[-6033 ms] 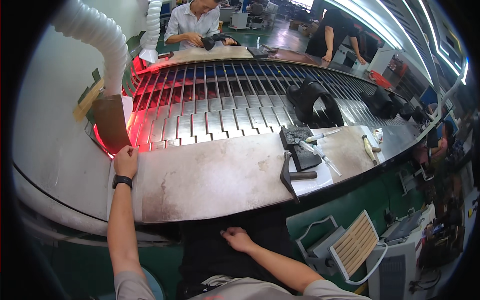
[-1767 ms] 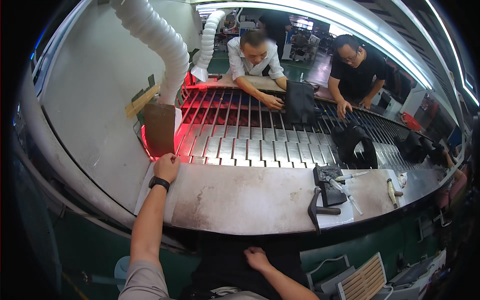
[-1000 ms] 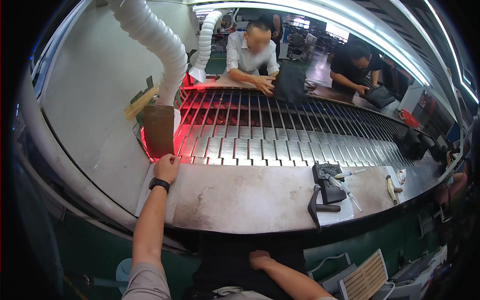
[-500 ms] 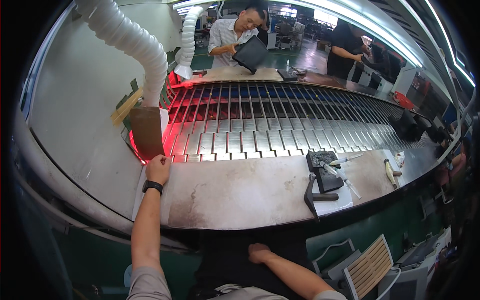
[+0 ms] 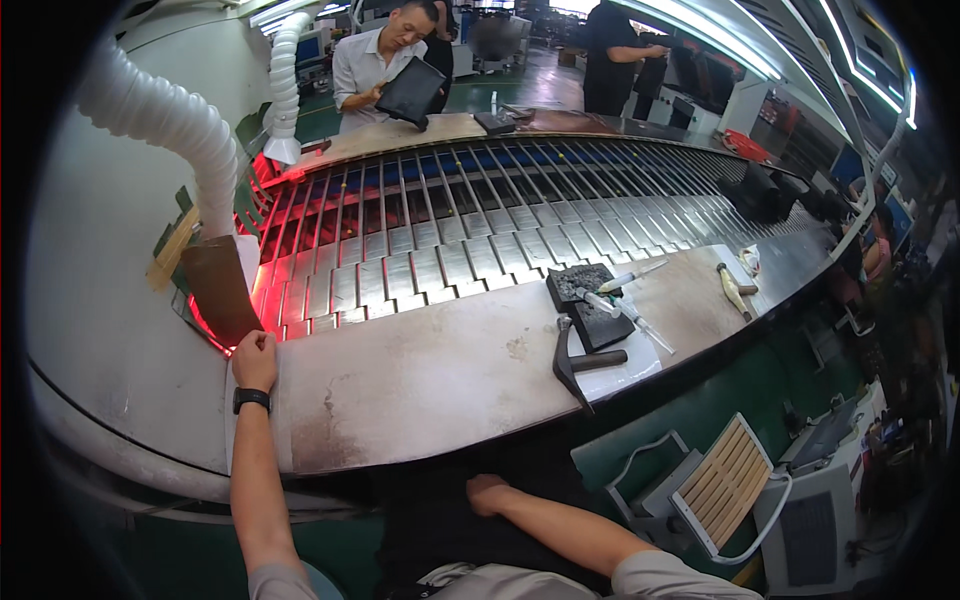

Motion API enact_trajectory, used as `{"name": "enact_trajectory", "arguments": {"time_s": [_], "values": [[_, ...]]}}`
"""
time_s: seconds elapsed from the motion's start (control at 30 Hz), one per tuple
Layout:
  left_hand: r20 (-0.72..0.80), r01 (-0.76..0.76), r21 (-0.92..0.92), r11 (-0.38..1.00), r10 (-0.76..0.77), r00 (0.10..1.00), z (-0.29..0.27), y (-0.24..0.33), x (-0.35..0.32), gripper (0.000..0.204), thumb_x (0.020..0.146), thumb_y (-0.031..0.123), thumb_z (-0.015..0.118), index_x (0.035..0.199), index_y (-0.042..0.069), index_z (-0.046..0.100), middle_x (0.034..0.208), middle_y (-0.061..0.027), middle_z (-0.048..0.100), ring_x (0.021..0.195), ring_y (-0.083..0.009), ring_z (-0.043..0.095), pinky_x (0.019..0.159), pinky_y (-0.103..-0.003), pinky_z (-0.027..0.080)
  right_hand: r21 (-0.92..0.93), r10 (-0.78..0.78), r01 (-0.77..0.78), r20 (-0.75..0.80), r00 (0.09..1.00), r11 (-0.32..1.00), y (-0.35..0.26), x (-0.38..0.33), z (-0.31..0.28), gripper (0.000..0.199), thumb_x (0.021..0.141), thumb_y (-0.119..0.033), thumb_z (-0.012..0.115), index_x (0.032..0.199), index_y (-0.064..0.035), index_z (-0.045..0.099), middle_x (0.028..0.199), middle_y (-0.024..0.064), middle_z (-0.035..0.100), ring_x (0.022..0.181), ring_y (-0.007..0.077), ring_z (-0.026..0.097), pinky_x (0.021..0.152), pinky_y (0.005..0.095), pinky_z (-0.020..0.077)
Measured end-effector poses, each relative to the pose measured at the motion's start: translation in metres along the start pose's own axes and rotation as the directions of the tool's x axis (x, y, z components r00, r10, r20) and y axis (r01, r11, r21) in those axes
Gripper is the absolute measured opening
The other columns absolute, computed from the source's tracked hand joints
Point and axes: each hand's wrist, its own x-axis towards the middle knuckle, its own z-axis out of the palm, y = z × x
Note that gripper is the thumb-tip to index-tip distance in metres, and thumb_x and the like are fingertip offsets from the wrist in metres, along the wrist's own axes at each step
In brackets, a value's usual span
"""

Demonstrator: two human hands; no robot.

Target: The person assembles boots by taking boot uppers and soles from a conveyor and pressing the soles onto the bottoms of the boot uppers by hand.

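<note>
My left hand (image 5: 254, 362), with a black watch on its wrist, rests at the left end of the worktable (image 5: 430, 390). Its fingers are curled in beside the lower corner of a brown flap (image 5: 218, 293); whether they grip anything is hidden. Against my dark-clothed lap lies my right hand (image 5: 486, 495), its fingers turned out of sight. Farther right on the table are a hammer (image 5: 570, 365) with a dark handle, a black block (image 5: 598, 325) and several syringes (image 5: 640, 322). A second hammer (image 5: 735, 290), partly pale yellow, lies near the right end.
Beyond the table runs a slatted metal conveyor (image 5: 430, 265), lit red at its left end. A white corrugated hose (image 5: 190, 140) hangs at the left. Across the conveyor a person holds a black panel (image 5: 411, 93). A slatted wooden seat (image 5: 725, 482) stands at the lower right.
The view has swung right and tilted, so the bench shifts left in the picture. My left hand stays by the brown flap, my right at my lap. The person opposite still holds the black panel.
</note>
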Motion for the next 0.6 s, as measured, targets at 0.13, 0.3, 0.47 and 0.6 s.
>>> {"name": "enact_trajectory", "arguments": {"time_s": [0.13, 0.3, 0.47, 0.6], "values": [[0.0, -0.02, -0.005, 1.0, 0.02, 1.0, 0.007, -0.001, -0.001, 0.029, 0.094, 0.032, 0.07, 0.091, 0.004, 0.075, 0.076, -0.0109, 0.072, 0.07, -0.0259, 0.069, 0.068, -0.04, 0.053, 0.055, 0.011, -0.008, -0.058, 0.998, 0.998, 0.001, 0.0, 0.001, 0.027, 0.085, -0.009, 0.064, 0.106, 0.003, 0.077, 0.116, 0.0244, 0.074, 0.113, 0.0381, 0.072, 0.094, 0.0463, 0.059], [0.007, -0.022, -0.013, 1.0, 0.022, 1.0, 0.005, -0.004, 0.004, 0.03, 0.094, 0.033, 0.069, 0.091, 0.004, 0.075, 0.076, -0.0103, 0.072, 0.07, -0.0243, 0.069, 0.067, -0.039, 0.053, -0.042, -0.037, 0.037, 0.002, 0.999, 0.998, -0.003, -0.003, -0.004, 0.028, 0.087, -0.009, 0.063, 0.109, 0.0018, 0.077, 0.117, 0.0233, 0.074, 0.113, 0.0374, 0.072, 0.095, 0.0457, 0.059], [0.001, -0.029, -0.01, 1.0, 0.029, 1.0, 0.009, -0.009, 0.002, 0.03, 0.094, 0.033, 0.069, 0.092, 0.005, 0.076, 0.077, -0.0105, 0.072, 0.071, -0.0253, 0.07, 0.068, -0.04, 0.053, 0.036, -0.02, 0.021, -0.026, 0.999, 0.999, -0.002, 0.002, 0.0, 0.029, 0.09, -0.011, 0.063, 0.113, -0.0002, 0.077, 0.118, 0.0221, 0.074, 0.113, 0.0367, 0.072, 0.096, 0.0451, 0.0586], [0.022, -0.001, -0.005, 1.0, 0.001, 1.0, 0.004, -0.005, 0.002, 0.03, 0.094, 0.035, 0.069, 0.095, 0.006, 0.077, 0.08, -0.0112, 0.074, 0.075, -0.0268, 0.072, 0.07, -0.041, 0.055, 0.005, -0.014, 0.014, -0.01, 1.0, 1.0, -0.005, -0.006, -0.006, 0.03, 0.087, -0.015, 0.067, 0.11, 0.0018, 0.076, 0.116, 0.0243, 0.074, 0.112, 0.0374, 0.072, 0.096, 0.0461, 0.0581]]}}
